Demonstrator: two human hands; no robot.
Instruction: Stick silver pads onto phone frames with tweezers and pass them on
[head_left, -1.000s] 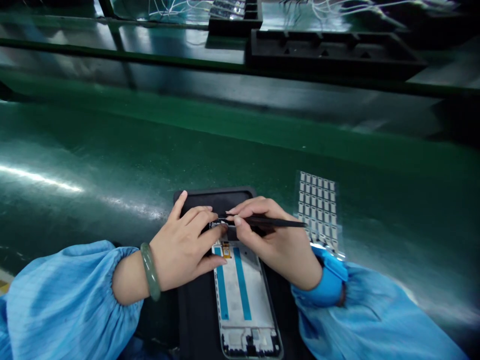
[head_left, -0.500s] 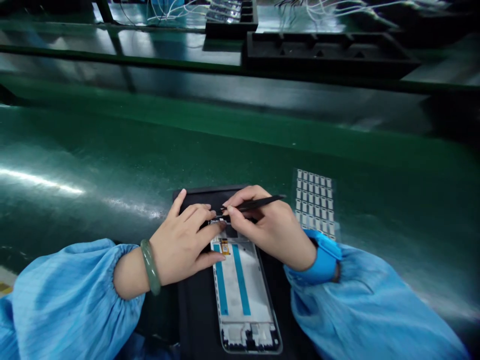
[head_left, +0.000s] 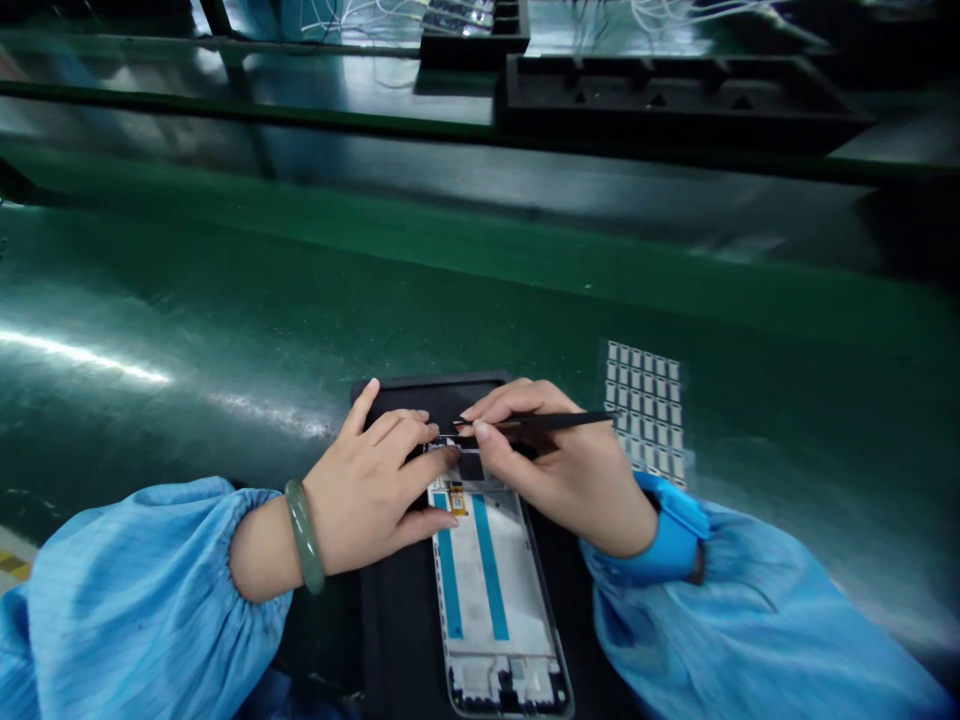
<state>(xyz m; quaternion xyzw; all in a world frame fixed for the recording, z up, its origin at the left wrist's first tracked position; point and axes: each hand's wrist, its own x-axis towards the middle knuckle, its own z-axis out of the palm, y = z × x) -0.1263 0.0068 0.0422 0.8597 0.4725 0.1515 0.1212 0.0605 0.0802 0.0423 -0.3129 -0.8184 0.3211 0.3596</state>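
An opened phone body [head_left: 523, 590], with two blue strips and a small orange flex cable [head_left: 458, 500], lies on a black pad [head_left: 397, 625]. My left hand [head_left: 375, 485] rests with its fingers spread over the phone's upper left edge, index fingertip on the top part. Between thumb and fingers, my right hand [head_left: 559, 470] grips black tweezers [head_left: 562, 421], whose tips are at the phone's top edge by the left fingertips. Whether the tips pinch anything is too small to tell.
Right of the pad, a clear sheet [head_left: 646, 410] carries rows of small pale stickers on the green bench [head_left: 480, 310]. Behind, a raised shelf holds a long black divided tray [head_left: 675, 100], a smaller black tray [head_left: 474, 48] and white cables [head_left: 690, 15].
The tweezers and my right hand have shifted slightly right, and the tweezers lie flatter. My left hand stays on the phone. The whole view has shifted a little.
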